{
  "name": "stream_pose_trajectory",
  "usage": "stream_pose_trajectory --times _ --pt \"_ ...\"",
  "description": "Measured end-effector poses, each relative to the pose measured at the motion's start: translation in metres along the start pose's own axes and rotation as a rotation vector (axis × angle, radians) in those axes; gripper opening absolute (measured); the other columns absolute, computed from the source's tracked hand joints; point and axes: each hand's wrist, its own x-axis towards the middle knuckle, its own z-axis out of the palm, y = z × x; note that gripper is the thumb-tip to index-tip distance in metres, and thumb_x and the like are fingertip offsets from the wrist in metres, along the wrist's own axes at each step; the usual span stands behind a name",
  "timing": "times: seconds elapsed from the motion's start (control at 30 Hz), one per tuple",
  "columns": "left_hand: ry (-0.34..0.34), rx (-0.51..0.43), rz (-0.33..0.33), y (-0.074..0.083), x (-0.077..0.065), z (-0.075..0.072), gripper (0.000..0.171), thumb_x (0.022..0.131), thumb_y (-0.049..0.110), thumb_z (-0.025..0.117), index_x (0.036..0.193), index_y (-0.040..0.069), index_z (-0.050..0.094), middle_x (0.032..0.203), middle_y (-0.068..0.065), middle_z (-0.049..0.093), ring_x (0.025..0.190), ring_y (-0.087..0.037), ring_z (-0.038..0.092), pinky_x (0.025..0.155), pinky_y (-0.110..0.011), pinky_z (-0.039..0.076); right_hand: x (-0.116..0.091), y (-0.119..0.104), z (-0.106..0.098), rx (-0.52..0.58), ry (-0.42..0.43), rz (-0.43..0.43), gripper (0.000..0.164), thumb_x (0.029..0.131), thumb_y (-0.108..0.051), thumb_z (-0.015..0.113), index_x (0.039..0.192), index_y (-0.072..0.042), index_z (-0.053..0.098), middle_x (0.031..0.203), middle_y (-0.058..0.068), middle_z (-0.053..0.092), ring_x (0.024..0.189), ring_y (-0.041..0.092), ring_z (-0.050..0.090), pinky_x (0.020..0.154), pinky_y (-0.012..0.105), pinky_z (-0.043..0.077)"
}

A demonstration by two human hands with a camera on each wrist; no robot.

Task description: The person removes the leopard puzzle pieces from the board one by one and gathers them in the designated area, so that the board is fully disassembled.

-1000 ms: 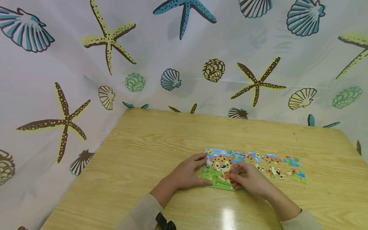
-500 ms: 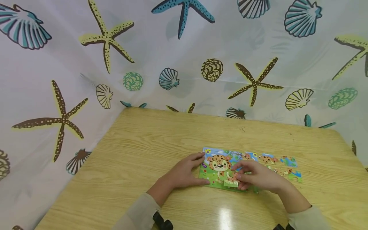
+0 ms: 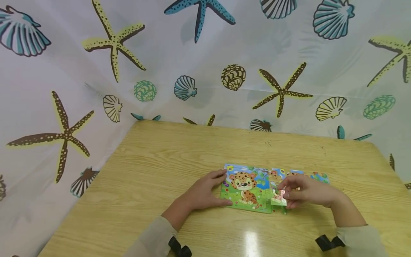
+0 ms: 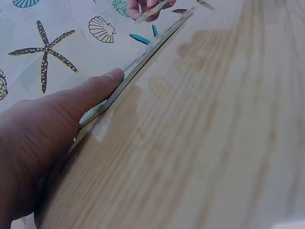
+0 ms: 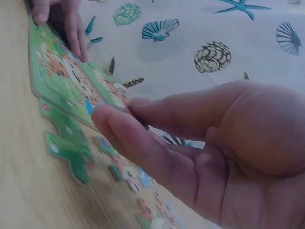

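My left hand [image 3: 203, 192] rests at the left side of a jigsaw puzzle board [image 3: 245, 185] with a leopard cub picture, thumb and fingers spread along its edge. In the left wrist view the thumb lies on the rim of the board [image 4: 143, 57]. Just right of the board, my right hand [image 3: 313, 192] pinches a puzzle piece [image 3: 278, 199] between thumb and fingers, raised and tilted over the loose pieces. The right wrist view shows the held piece [image 5: 108, 88] partly behind the fingertips.
Loose puzzle pieces [image 3: 319, 177] lie right of the board, some hidden under the right hand. One green loose piece [image 5: 71, 143] sits by the board's near right corner. The wooden table [image 3: 160, 153] ends at a curtain [image 3: 212, 103] with shells and starfish.
My right hand has lifted the puzzle piece off the board's picture and carried it right, uncovering the leopard cub. My left hand stays at the board's left edge.
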Motion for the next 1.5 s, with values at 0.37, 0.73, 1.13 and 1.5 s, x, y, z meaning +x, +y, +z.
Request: stream_pose_trajectory --times 0.37,0.73,1.13,1.5 --pt "0.003 0.001 -0.014 0.000 0.000 -0.001 0.099 0.080 0.067 0.073 0.154 0.012 0.038 0.164 0.003 0.029 0.151 -0.025 0.028 0.121 -0.048 0.033 -0.013 0.021 -0.019 0.008 -0.047 -0.009 0.036 0.098 -0.009 0.063 0.128 0.009 0.054 0.096 0.014 0.067 0.085 0.027 0.074 0.076 0.040 0.063" --pt "0.017 -0.017 -0.026 -0.002 -0.003 0.000 0.100 0.078 0.069 0.072 0.154 0.012 0.039 0.164 0.002 0.029 0.151 -0.027 0.029 0.120 -0.051 0.033 -0.029 0.027 -0.036 0.019 -0.030 0.062 0.034 0.098 -0.009 0.064 0.123 0.012 0.055 0.097 0.015 0.067 0.082 0.025 0.073 0.073 0.038 0.063" --pt "0.017 -0.035 -0.027 0.001 -0.003 0.001 0.098 0.080 0.064 0.074 0.155 0.013 0.038 0.165 0.003 0.028 0.151 -0.027 0.028 0.120 -0.051 0.033 -0.042 0.029 -0.043 0.040 0.000 0.137 0.031 0.096 -0.010 0.067 0.116 0.012 0.058 0.093 0.011 0.070 0.081 0.024 0.074 0.072 0.035 0.063" --pt "0.015 -0.033 -0.015 0.004 0.001 0.002 0.098 0.080 0.063 0.075 0.154 0.012 0.038 0.165 0.003 0.028 0.151 -0.026 0.029 0.120 -0.051 0.033 -0.044 0.034 -0.045 0.039 0.076 0.202 0.035 0.093 -0.013 0.072 0.115 0.011 0.059 0.093 0.011 0.074 0.082 0.021 0.074 0.073 0.034 0.063"
